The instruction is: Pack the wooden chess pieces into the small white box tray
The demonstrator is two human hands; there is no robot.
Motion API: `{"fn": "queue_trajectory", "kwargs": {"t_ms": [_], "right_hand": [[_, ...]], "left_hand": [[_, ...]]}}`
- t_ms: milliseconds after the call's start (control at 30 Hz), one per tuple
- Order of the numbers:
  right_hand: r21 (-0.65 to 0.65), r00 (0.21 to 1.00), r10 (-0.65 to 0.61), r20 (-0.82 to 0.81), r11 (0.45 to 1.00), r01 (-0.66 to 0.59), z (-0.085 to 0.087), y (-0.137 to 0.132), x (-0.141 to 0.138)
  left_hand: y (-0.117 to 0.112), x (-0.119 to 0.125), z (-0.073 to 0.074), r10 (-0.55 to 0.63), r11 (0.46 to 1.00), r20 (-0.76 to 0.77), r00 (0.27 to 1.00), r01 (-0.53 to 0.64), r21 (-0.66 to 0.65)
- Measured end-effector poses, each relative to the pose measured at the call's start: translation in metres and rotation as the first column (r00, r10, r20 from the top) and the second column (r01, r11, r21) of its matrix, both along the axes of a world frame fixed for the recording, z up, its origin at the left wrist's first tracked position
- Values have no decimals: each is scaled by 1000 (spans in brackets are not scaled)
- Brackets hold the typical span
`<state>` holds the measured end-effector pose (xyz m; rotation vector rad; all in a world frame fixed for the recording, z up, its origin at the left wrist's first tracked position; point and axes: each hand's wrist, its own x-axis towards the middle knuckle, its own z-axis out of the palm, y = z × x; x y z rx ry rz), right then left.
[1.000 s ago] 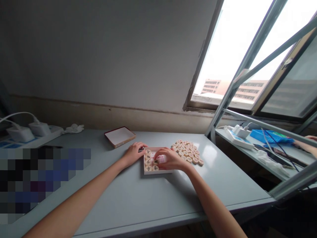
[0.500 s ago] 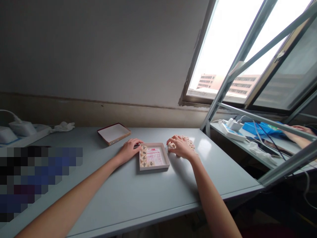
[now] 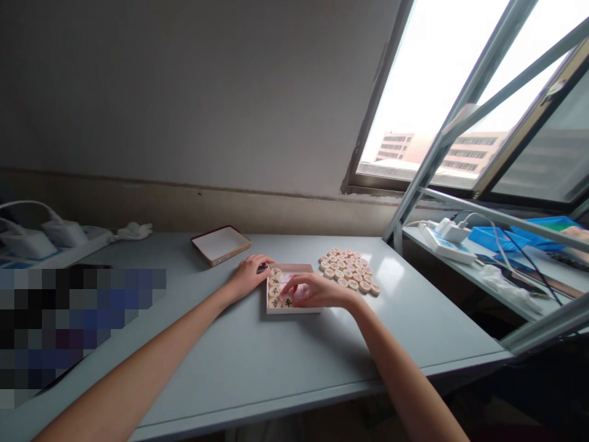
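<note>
An open cardboard box (image 3: 294, 310) of Chinese chess pieces sits on the grey desk, a column of round wooden pieces (image 3: 275, 281) along its left side and one more piece (image 3: 287, 302) beside the lowest. My left hand (image 3: 248, 274) rests at the box's upper left corner, fingers curled against its wall; a small dark patch shows between thumb and fingers. Inside the box my right hand (image 3: 309, 291) reaches down with fingers bent together, seemingly pinching a chess piece that they mostly hide. To the right lies a flat cluster of pieces (image 3: 347, 268).
The box lid (image 3: 221, 244) lies upturned behind my left hand. A power strip (image 3: 92, 239) with plugs is at the far left. Right of the metal frame post (image 3: 416, 187), another desk holds a power strip (image 3: 448, 242), blue trays (image 3: 494, 238) and part of another person's hand.
My right hand has moved left from the cluster of pieces into the box, uncovering the cluster. My left hand stays at the box corner. The view has shifted slightly.
</note>
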<state>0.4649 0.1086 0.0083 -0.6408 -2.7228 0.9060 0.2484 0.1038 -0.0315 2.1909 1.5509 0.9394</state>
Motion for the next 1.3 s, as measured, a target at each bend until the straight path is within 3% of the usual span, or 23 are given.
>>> {"fn": "queue_trajectory", "kwargs": {"t_ms": [100,200,300,467,633,700,867,967,1067,1167,1233,1300], "right_hand": [[-40,999,39,-37,998,-40,-8,0,-6],[-62,999,-2,-44,998,0,-9,1,-4],[-78,995,-96,-28,993,94,-3,2,4],[-29,935,-312,-169,950,312,13,10,31],[-11,921,-390,20,921,390,18,14,51],[38,911,-399,102,917,397,14,16,53],[392,881,-453,137,842,372,6,21,57],[344,887,-433,162,867,361,7,21,59],[249,906,-417,74,887,388,9,18,46],[313,932,-348,-104,878,363,6,16,12],[399,975,-198,-99,890,221,2,16,-18],[503,994,-111,-4,859,98,-3,15,-44]], "left_hand": [[1,0,-1,0,1000,4,1000,0,6],[2,0,-1,-5,1000,20,1000,5,-7],[2,-1,0,6,1000,39,999,-5,-27],[0,-1,4,18,997,67,998,-14,-70],[-2,-1,6,-15,992,81,997,25,-121],[-2,0,6,-12,994,74,997,20,-109],[-2,0,6,4,998,48,999,-1,-67],[-1,1,5,5,999,27,1000,-4,-42],[0,0,2,4,1000,48,999,-3,-21],[2,-3,1,18,999,33,999,-17,-28],[3,-7,1,24,999,8,1000,-24,-45],[5,-14,1,28,997,12,1000,-28,-71]]}}
